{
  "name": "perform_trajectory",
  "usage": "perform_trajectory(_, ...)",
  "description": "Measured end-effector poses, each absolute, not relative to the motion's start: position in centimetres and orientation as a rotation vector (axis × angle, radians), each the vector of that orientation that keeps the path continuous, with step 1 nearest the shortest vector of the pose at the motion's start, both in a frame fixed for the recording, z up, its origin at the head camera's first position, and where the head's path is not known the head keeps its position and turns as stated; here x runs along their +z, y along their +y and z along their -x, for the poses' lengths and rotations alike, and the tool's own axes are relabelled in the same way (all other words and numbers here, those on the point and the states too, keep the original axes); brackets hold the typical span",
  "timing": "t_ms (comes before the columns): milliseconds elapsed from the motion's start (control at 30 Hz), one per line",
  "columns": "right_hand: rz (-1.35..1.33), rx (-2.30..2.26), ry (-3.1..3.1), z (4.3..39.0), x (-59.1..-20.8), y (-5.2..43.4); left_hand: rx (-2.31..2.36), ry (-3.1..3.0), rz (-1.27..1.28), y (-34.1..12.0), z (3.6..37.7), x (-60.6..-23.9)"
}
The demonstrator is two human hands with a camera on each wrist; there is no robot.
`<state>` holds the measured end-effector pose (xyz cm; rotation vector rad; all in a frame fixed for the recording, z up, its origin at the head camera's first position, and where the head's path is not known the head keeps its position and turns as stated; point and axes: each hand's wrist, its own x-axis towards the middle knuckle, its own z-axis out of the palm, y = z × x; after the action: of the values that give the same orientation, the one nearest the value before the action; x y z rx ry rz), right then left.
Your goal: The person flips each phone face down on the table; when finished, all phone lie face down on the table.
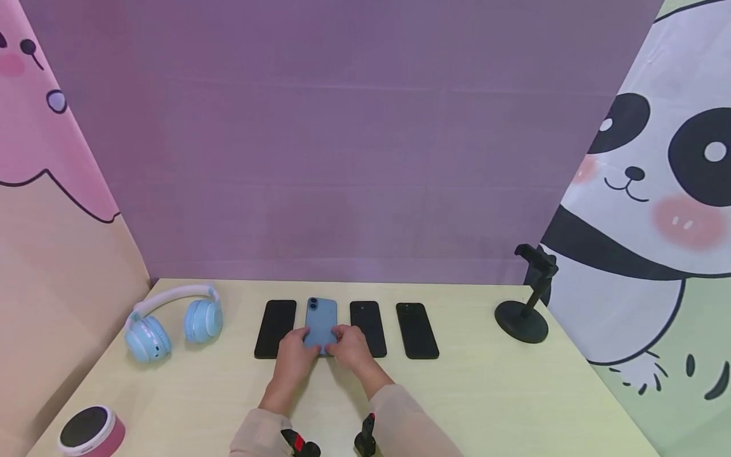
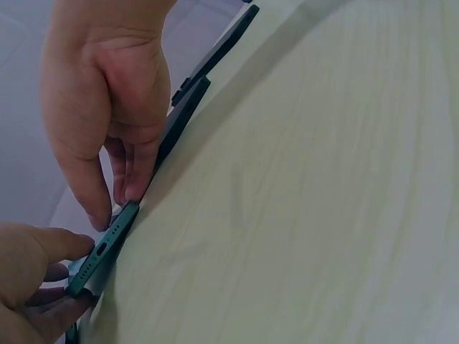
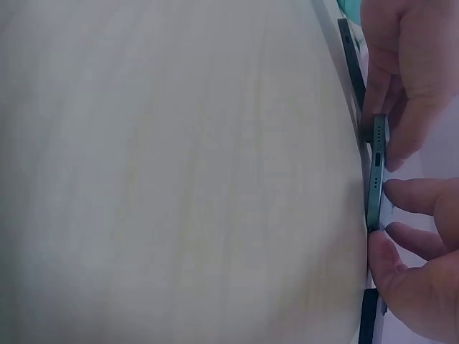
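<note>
A light blue phone point(image 1: 322, 317) lies back side up, camera end away from me, in a row of phones. My left hand point(image 1: 294, 355) grips its left edge near the bottom, and my right hand point(image 1: 351, 348) holds the right edge. Both thumbs reach onto the lower back. The phone's port end point(image 3: 377, 172) shows between the two hands in the right wrist view, with fingertips at its corners. To the left is a black phone point(image 1: 276, 327); on the right are another black phone point(image 1: 365, 320), partly behind my right hand, and a third black phone point(image 1: 417, 331).
Light blue headphones point(image 1: 150, 337) with a pale lilac band stand at the table's left. A round pink-and-white object with a dark top point(image 1: 85, 428) is at the near left. At the right stands a black stand point(image 1: 521, 322) on a round base. A purple wall point(image 1: 365, 158) rises behind.
</note>
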<state>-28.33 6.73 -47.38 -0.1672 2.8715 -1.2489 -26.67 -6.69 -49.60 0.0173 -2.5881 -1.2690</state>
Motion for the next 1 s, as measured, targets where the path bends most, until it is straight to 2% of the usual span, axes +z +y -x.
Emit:
perform_trajectory(367,0.161,-1.215,2.896,28.57,-47.61,6.63,-1.24,-2.608,-0.095,-6.07,26.42,-49.26)
perform_trajectory(1000,0.184,-1.154,2.918,28.15,-47.29,6.4,-1.169,-2.662,-0.043,-6.5,26.56,-49.54)
